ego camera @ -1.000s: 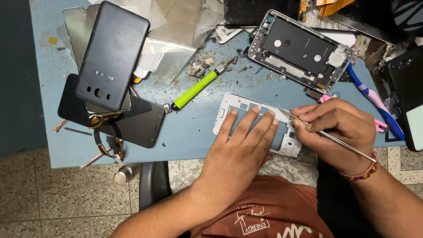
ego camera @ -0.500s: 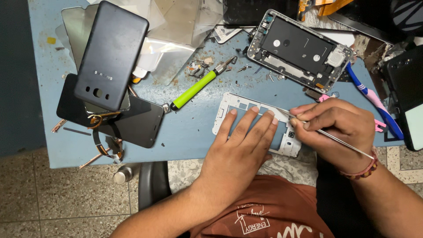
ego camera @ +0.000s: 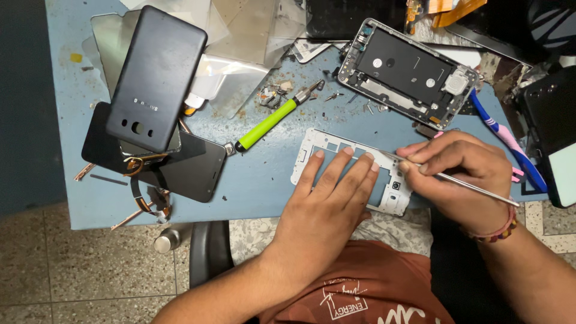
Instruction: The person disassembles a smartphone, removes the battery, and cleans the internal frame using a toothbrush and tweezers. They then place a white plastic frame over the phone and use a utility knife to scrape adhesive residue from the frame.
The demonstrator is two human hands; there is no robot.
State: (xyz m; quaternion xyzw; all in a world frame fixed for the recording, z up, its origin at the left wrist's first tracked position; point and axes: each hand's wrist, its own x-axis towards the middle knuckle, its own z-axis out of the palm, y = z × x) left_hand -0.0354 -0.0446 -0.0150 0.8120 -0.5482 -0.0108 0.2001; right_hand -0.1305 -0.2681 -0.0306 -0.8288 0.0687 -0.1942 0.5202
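A: Blue worktable (ego camera: 264, 180), scratched and littered with screws and clear film sheets. What state is the job in?

B: Disassembly looks well advanced. You have 1 dark back cover (ego camera: 157, 78) lying on a black screen panel (ego camera: 192, 168) at the far left. 1 opened phone chassis (ego camera: 408, 72) sits at the top, internals exposed. 1 white mid-frame (ego camera: 312, 150) lies at the near table edge, separated from the chassis. As a judgement, detail work on the white mid-frame remains.

A: Hand status?

B: Your left hand (ego camera: 330, 204) lies flat, fingers spread, pressing the white mid-frame onto the table. Your right hand (ego camera: 462, 174) is closed in a pinch on the metal pry tool (ego camera: 474, 186), tip at the frame's upper right edge.

A: Unused tools?

B: 1 green-handled screwdriver (ego camera: 270, 120) lies above the frame, apart from both hands.
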